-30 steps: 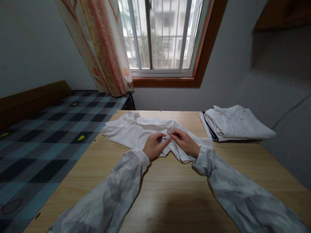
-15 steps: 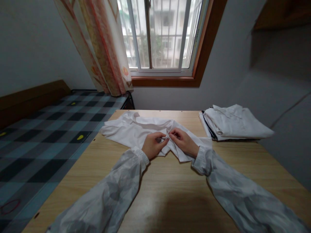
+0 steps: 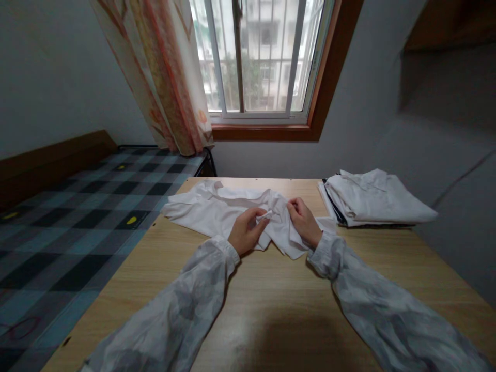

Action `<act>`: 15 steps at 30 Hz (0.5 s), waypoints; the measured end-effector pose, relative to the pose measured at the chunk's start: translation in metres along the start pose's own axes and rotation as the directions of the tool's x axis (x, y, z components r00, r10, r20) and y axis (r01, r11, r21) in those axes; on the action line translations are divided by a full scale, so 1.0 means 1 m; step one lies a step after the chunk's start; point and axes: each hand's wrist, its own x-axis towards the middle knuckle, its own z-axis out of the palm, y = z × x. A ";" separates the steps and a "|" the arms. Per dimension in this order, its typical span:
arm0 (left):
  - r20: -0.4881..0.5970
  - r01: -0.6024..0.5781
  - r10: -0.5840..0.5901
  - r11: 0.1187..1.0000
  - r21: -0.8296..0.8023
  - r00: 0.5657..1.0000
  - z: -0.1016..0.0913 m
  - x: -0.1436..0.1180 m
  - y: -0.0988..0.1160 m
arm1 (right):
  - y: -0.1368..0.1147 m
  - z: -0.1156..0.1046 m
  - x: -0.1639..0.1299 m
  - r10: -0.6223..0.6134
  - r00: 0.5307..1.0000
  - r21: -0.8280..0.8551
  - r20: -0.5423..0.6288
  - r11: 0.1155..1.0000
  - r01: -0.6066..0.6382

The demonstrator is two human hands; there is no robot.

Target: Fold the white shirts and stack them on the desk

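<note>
White shirt (image 3: 217, 212) lies crumpled on wooden table (image 3: 271, 305), far side. Left hand (image 3: 245, 232) pinches a fold of it; right hand (image 3: 304, 222) grips bunched cloth just beside. Folded pile (image 3: 375, 199) at right.

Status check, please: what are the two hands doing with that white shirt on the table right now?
Left hand and right hand both pinching the white shirt, bunched between them. Shirt lies crumpled on the table. Folded pile sits apart, right; nothing in the way.
</note>
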 end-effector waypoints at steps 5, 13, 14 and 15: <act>0.045 0.117 -0.114 0.990 -0.082 0.992 -0.004 0.000 -0.002 | 0.012 -0.029 0.020 0.153 0.974 0.049 -0.167 0.988 -0.147; 0.023 0.081 -0.087 0.975 0.206 0.996 -0.024 -0.004 0.005 | 0.008 -0.078 0.015 0.089 0.996 -0.265 0.002 0.960 -0.085; 0.067 0.085 -0.102 0.972 0.220 0.992 -0.030 -0.004 0.008 | 0.006 -0.085 0.013 0.077 0.993 -0.354 0.087 0.934 -0.042; 0.120 0.098 -0.127 0.970 0.221 0.985 -0.038 -0.005 0.013 | 0.002 -0.091 0.012 0.084 0.981 -0.442 0.176 0.897 0.002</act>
